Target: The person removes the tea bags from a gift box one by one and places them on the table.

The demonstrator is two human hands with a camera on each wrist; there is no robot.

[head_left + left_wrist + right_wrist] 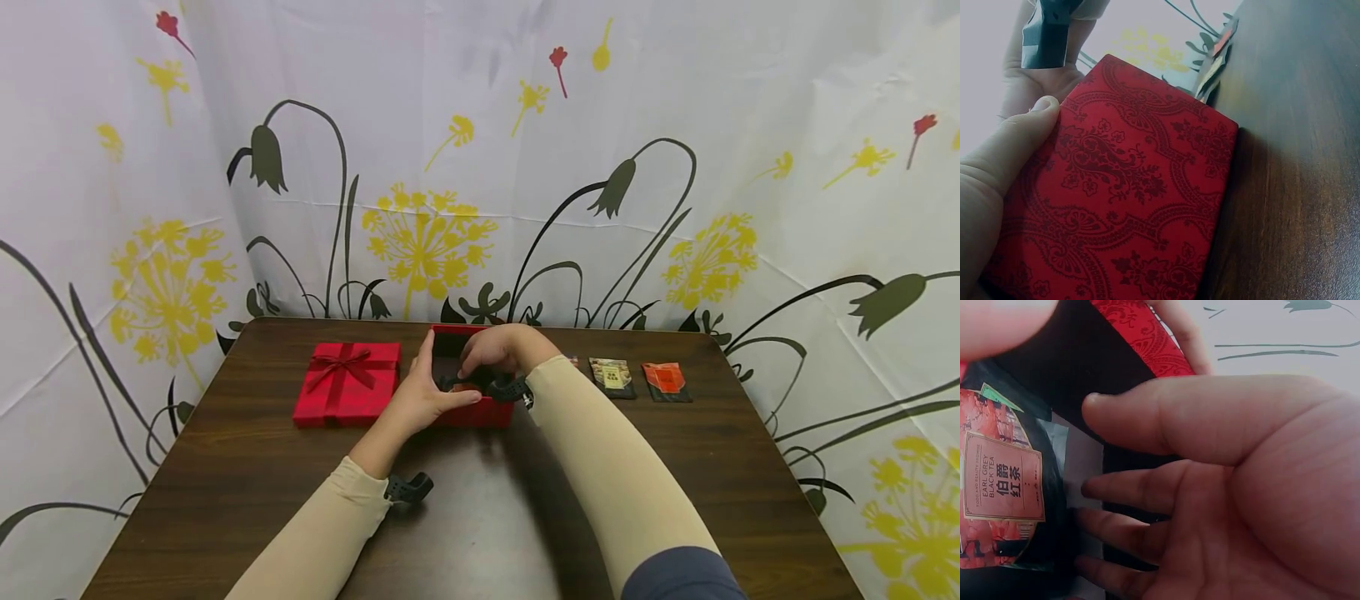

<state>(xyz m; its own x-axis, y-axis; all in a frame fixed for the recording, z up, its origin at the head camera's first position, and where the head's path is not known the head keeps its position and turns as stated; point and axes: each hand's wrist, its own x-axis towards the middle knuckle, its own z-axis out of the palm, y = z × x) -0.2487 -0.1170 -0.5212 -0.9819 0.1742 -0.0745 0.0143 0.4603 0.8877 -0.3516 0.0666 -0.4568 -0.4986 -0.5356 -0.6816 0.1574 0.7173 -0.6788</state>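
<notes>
A red patterned gift box (480,414) with a black inside stands uncovered near the table's back edge. My left hand (423,396) holds it at the left side, thumb over the front rim; in the left wrist view that thumb (1035,128) lies on the box edge. My right hand (501,348) reaches down inside the box. In the right wrist view, its fingers (1141,487) are spread beside an Earl Grey black tea sachet (1004,481), and the thumb stands apart from it. Whether the fingertips touch the sachet, I cannot tell. Something dark green and black lies behind it.
A red lid (348,387) with a dark red ribbon bow lies left of the box. To the right lie a black and yellow sachet (613,377) and an orange sachet (666,382); another is partly hidden behind my right forearm. A flowered curtain (480,167) hangs behind the table.
</notes>
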